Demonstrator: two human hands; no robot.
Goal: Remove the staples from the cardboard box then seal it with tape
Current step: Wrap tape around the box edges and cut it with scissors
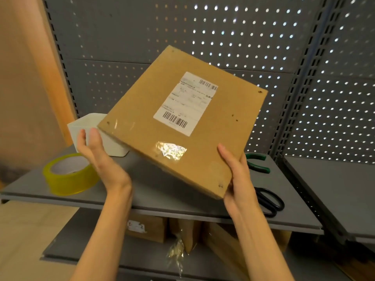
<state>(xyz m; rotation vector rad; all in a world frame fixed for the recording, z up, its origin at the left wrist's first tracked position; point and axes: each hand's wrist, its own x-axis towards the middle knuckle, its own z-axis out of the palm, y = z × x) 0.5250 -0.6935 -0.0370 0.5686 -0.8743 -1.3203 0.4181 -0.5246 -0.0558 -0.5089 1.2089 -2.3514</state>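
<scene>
A white tub (pixel 87 126) sits on the grey shelf (pixel 162 195) at left centre. Pegboard (pixel 243 37) fills the top. Boxes (pixel 150 226) stand on the lower shelf at bottom centre.

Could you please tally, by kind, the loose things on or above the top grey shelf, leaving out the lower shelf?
Cardboard box: 1
Roll of yellow tape: 1
White tub: 1
Green-handled pliers: 1
Black scissors: 1
Total: 5
</scene>
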